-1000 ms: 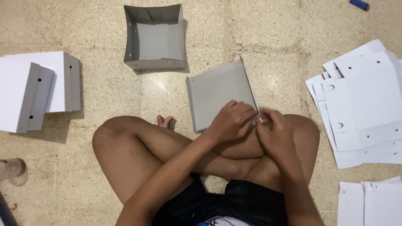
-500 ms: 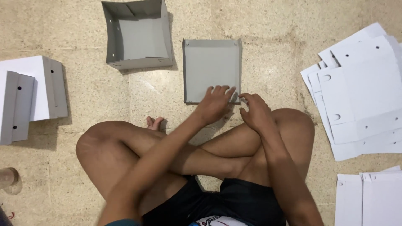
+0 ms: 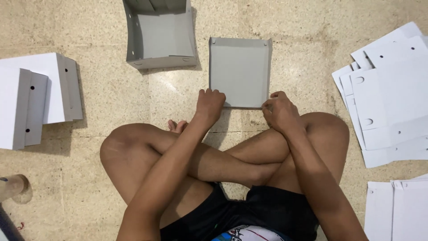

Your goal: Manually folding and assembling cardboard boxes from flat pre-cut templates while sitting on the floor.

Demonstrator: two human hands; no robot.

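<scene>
- The floor (image 3: 111, 102) is speckled stone tile, and everything sits right on it. I'll place stuff relative to the grey tray in the middle.
- Off to the right of the tray, well apart, there's a spread of flat white sheets (image 3: 392, 89) with punched holes, which look like unfolded blanks.
- Far left of it is a stack of folded white-and-grey pieces (image 3: 35, 98).
- Just up and left of the tray sits a finished grey box (image 3: 160, 33), deeper walled, open side up.
- The grey tray (image 3: 240, 71) itself lies flat on the floor right in front of the crossed legs, with low walls folded up on the sides. It looks like thin card: light, stiff across the flat panel, but bendy at the creases and easy to dent. I'd say hold it by the corners or edges and don't pinch the middle.
- Left hand (image 3: 209, 105) is curled over the tray's near-left corner, knuckles up, pressing or gripping the edge.
- Right hand (image 3: 280, 111) is clenched at the near-right corner, fingertips pinching the edge there.
</scene>
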